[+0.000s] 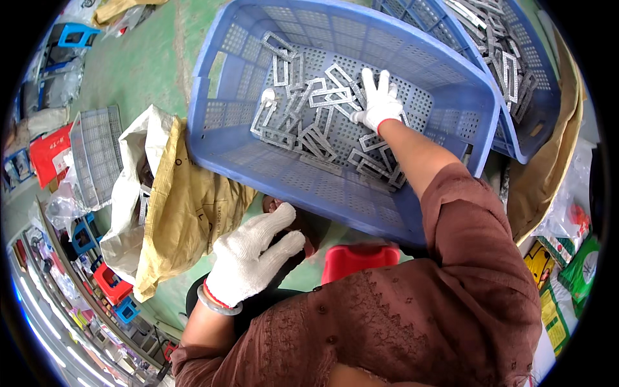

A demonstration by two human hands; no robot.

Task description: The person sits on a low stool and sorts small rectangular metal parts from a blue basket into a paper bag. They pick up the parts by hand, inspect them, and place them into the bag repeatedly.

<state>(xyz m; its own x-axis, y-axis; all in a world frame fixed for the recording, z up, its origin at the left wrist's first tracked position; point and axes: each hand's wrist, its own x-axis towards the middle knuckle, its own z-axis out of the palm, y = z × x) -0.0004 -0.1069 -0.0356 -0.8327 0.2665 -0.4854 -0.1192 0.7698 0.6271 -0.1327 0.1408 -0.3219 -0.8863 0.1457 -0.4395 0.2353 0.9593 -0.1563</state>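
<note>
My right hand (379, 103), in a white knit glove with a red cuff, reaches down into a blue plastic crate (309, 184). Its fingers are spread, and nothing shows in its grasp. Beside it, several grey metal rectangular frames (330, 97) lie loosely on the perforated crate floor. Outside the crate's near wall, my left hand (253, 258) hovers in a matching glove. Its thumb and fingers are apart with nothing visible between them. A bracelet (219, 303) circles that wrist.
Another blue crate (538, 119) with more metal frames adjoins at the upper right. A yellow woven sack (177, 226) stands left of the near crate. A red stool (358, 259) is close to my body. Shelves with goods (90, 284) line the left.
</note>
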